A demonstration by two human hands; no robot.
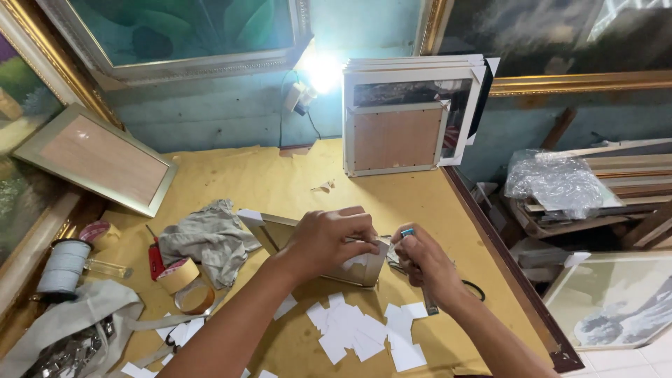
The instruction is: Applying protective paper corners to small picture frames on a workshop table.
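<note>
My left hand [330, 240] presses down on a small picture frame [280, 231] lying on the yellow-covered table [280, 175], gripping its near right corner. My right hand [420, 259] is closed around a small tool with a blue tip [407, 232], held against that same corner. Several white paper pieces [364, 332] lie scattered just in front of my hands. A dark loop, maybe scissors handles [476, 288], shows beside my right wrist.
A grey rag [210, 238], tape rolls [183, 276], a red cutter [155, 260] and a spool of white cord [64, 266] lie to the left. A stack of white frames [409, 119] leans on the back wall. Large framed pictures [98, 157] surround the table; wood strips [616, 175] lie right.
</note>
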